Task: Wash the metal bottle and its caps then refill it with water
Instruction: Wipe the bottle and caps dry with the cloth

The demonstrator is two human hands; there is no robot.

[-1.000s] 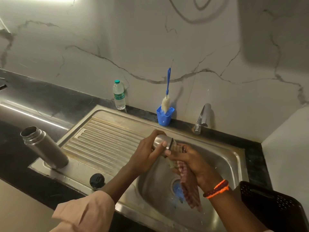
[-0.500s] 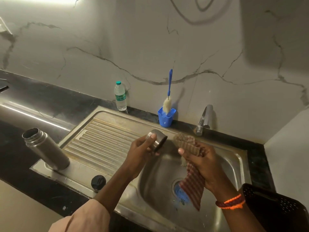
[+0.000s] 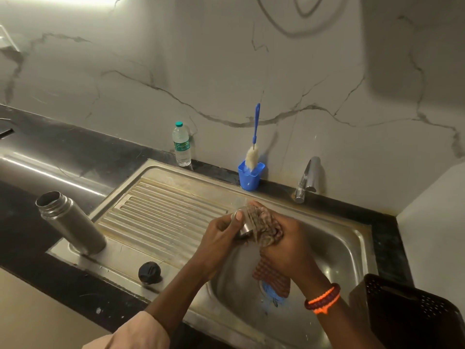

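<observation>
Left hand [image 3: 221,231] pinches metal cap [image 3: 242,226] over sink [image 3: 352,238]; right hand [image 3: 286,241] presses cloth [image 3: 264,229] against it. Wet grip, probably; cap may slip into basin. Open metal bottle [image 3: 70,222] stands far left on drainboard, black cap [image 3: 149,272] near edge

We see the metal cap [image 3: 241,224] mostly hidden by the cloth [image 3: 264,227]; the black basket [image 3: 407,313] is cut off at the edge.
</observation>
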